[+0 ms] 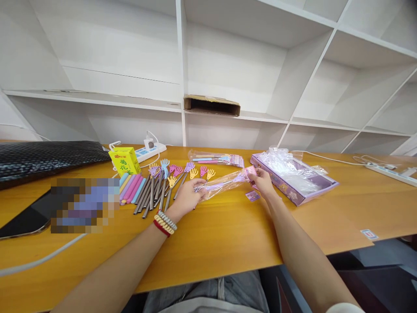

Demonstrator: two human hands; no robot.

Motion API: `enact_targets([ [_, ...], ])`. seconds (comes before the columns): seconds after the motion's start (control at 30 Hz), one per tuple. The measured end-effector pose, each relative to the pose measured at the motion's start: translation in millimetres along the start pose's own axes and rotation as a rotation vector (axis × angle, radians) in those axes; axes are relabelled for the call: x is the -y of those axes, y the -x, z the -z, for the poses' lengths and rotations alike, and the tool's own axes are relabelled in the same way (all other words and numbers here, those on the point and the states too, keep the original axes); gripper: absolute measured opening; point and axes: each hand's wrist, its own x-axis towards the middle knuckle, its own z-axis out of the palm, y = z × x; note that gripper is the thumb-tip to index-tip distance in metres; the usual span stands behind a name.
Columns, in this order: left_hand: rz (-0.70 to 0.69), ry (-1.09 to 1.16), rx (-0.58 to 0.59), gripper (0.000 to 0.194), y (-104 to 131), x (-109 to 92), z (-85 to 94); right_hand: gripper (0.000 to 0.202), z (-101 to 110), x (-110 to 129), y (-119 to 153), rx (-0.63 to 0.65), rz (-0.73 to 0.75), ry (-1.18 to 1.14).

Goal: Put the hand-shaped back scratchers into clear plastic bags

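Note:
My left hand (pixel 188 196) grips the left end of a clear plastic sleeve (pixel 223 184) with a purple back scratcher inside. At the sleeve's other end, my right hand (pixel 261 180) pinches a pink card (pixel 249 172). Left of my hands lie several metal rods with colourful hand-shaped heads (pixel 172 181), beside a row of pastel handles (pixel 133 188). Behind the sleeve lie packed back scratchers (pixel 216 159). A small purple card (pixel 253 196) rests on the table below my right hand.
A purple box (pixel 293 193) holding clear bags stands at the right. A yellow drink carton (pixel 124 161), power strip (pixel 151 151) and black bag (pixel 48 161) are at the left. White shelves (pixel 137 102) rise behind, with a cardboard box (pixel 211 105).

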Motion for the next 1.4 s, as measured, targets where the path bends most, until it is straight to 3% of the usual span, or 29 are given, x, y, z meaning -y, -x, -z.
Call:
enact_targets([
  [0.27,0.083,0.468,-0.198,0.047,-3,-7,2.0,0.021,-9,4,6,-0.069,0.105,0.051],
  [0.6,0.124,0.714,-0.291,0.031,-8,-6,7.4,0.018,-17,6,10,-0.108,0.171,0.149],
  [0.77,0.123,0.61,-0.321,0.032,-10,-5,8.4,0.018,-19,4,10,-0.157,0.178,0.161],
  [1.0,-0.022,0.291,-0.35,0.031,-13,7,11.2,0.014,-25,7,16,-0.216,0.294,0.306],
  [1.13,-0.069,0.26,-0.346,0.036,-18,7,17.5,0.016,-31,11,22,-0.235,0.322,0.342],
  [1.3,-0.124,0.184,-0.509,0.047,-21,-3,28.3,0.019,-41,14,29,-0.225,0.346,0.376],
  [1.4,-0.132,0.148,-0.509,0.047,-25,-5,32.9,0.023,-48,14,33,-0.209,0.342,0.427],
])
